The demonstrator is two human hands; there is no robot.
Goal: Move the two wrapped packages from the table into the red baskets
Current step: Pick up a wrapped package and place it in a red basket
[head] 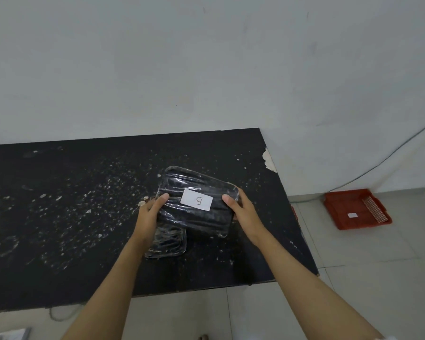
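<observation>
A dark package wrapped in clear film (198, 201) is held between both hands above the black table (71, 217), nearer the table's right edge than its left and roughly midway between the far and near edges. A white label bearing the letter B (197, 199) is fixed to the package's upper face and is seen upside down from the head view. The left hand (149, 217) is closed on the package's left end, the thumb laid over the top face and the fingers hidden beneath. The right hand (241, 212) is closed on the right end in the same manner, the thumb pressed on top beside the label, the remaining fingers curled under and along the far side. The package is tilted, its far left corner raised toward the wall. A second wrapped package (167, 244) is seen lying on the table directly below, partly covered by the held one and by the left wrist. One red basket (353, 208) is set on the tiled floor well to the right of the table, near the wall, with a small white tag (352, 215) inside it. A thin cable (378, 165) is run along the wall above the basket.
</observation>
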